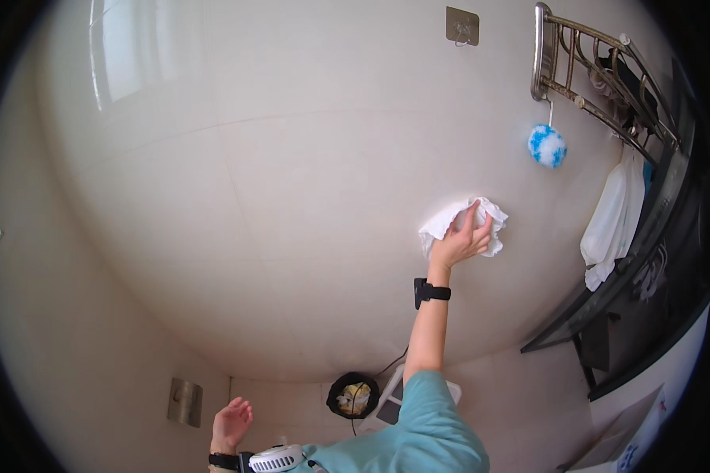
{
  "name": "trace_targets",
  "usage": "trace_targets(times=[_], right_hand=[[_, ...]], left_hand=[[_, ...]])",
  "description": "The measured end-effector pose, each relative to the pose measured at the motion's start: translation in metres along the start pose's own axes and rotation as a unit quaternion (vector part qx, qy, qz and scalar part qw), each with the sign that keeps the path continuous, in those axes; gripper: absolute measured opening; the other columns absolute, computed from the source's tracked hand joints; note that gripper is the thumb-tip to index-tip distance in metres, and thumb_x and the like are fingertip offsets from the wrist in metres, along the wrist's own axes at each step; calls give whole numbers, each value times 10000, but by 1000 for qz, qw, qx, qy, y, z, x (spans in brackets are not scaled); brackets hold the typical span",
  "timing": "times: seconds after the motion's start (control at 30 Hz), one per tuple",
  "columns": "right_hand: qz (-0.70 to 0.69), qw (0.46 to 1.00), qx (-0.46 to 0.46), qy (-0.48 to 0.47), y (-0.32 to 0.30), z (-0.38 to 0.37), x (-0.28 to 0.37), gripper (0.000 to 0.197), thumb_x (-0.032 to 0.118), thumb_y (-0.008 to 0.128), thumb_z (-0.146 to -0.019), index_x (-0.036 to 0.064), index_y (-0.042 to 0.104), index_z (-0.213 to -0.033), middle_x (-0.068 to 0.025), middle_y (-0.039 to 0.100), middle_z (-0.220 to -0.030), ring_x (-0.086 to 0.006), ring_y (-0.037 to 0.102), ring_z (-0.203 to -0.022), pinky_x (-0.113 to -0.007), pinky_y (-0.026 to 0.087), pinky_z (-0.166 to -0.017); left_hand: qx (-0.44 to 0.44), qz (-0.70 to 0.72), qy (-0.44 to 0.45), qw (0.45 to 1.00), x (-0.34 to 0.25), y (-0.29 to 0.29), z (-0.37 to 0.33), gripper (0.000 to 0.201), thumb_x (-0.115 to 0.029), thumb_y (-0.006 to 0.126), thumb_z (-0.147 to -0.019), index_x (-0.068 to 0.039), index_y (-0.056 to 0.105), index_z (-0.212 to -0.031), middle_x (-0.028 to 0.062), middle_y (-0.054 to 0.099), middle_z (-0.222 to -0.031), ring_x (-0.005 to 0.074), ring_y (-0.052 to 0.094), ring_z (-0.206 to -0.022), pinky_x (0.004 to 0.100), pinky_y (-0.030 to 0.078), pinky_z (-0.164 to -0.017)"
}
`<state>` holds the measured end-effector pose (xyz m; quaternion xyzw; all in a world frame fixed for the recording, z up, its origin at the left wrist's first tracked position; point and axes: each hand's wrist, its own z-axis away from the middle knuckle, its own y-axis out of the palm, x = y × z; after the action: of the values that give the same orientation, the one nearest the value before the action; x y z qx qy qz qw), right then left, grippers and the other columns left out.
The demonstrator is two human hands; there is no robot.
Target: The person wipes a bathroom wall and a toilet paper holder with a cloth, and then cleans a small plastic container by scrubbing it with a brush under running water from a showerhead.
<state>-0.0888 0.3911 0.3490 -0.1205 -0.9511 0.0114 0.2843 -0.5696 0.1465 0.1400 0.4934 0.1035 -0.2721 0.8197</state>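
My right hand (pixel 463 238) is stretched out to the tiled wall (pixel 308 189), its fingers pressing a crumpled white cloth (pixel 442 225) against the surface. Part of the cloth bunches up around the fingertips. Low on the left, my left hand (pixel 233 424) is raised near the side wall, holding nothing, its fingers loosely curled and apart. A black band with a small box circles each wrist.
A metal rack (pixel 592 71) juts from the wall at upper right, with a blue-and-white scrubber ball (pixel 547 146) and a white plastic bag (pixel 614 217) hanging nearby. A black-lined bin (pixel 353 396) stands below. Metal plates are fixed to the walls. A dark-framed panel (pixel 631 315) is at right.
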Motion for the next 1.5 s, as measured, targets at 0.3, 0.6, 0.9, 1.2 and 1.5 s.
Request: trace_targets(times=[0.3, 0.6, 0.9, 1.2, 1.5], right_hand=[[-148, 978, 145, 14, -27, -19, -10, 437, 211, 565, -782, 150, 495, -1210, -98, 379, -1292, -282, 448, -1007, -366, 440, -783], [-201, 972, 77, 95, 33, 18, -11, 563, 325, 375, -888, 135, 189, -1385, -153, 74, -1443, -362, 67, -1320, -514, 54, -1033], [-81, 969, 7, 232, 43, -83, 19, 630, 389, 312, -903, 74, 64, -1389, -220, 26, -1429, -388, 48, -1317, -533, 64, -1030], [-203, 829, 135, -503, -7, 79, 255, 603, 419, 397, -859, 196, 195, -1381, -46, 204, -1425, -254, 185, -1311, -487, 117, -1040], [-131, 959, 72, -241, 22, 25, 75, 562, 274, 470, -841, 88, 282, -1337, -137, 230, -1407, -338, 174, -1309, -560, 108, -1018]], left_hand=[[-25, -13, -23, 999, 2, 13, -19, 193, -118, 443, -817, -59, 590, -927, 101, 624, -891, 226, 571, -833, 318, 462, -765], [22, -55, -47, 997, 5, 30, -32, 194, -119, 431, -832, -67, 596, -920, 95, 629, -881, 216, 579, -790, 314, 468, -715], [-82, 5, 38, 996, -10, -38, 10, 166, -120, 481, -791, -78, 588, -910, 84, 624, -866, 224, 580, -790, 327, 471, -710], [-59, 44, 93, 993, -20, -10, 2, 167, -109, 491, -795, -73, 589, -926, 81, 624, -896, 214, 586, -804, 317, 483, -706], [-6, 26, 71, 997, -26, -22, 16, 171, -101, 464, -820, -42, 591, -917, 117, 624, -914, 238, 589, -812, 333, 484, -724]])
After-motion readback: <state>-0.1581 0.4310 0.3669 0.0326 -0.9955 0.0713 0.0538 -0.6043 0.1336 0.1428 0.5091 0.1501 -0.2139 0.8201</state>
